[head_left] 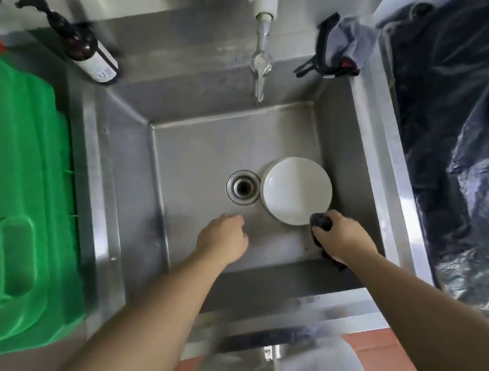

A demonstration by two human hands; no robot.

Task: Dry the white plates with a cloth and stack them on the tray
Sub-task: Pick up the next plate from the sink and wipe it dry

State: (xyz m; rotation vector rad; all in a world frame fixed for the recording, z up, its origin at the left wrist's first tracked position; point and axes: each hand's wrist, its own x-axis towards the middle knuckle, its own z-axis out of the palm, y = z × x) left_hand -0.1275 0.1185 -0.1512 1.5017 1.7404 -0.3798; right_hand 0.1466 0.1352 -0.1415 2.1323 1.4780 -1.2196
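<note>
Right hand [341, 236] fingers curled round a dark cloth [321, 222], just beside the near rim of the plates [296, 190]. Left hand [223, 237] fingers loosely curled, holding nothing, near the drain [243, 187]. White plates sit stacked on the sink [204, 147] floor. Green tray [17, 175] at left carries no plates. Judged: drying barely begun, all stacking left.

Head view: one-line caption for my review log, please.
Right hand grips a dark cloth beside stacked white plates in the steel sink; left hand hovers empty.
</note>
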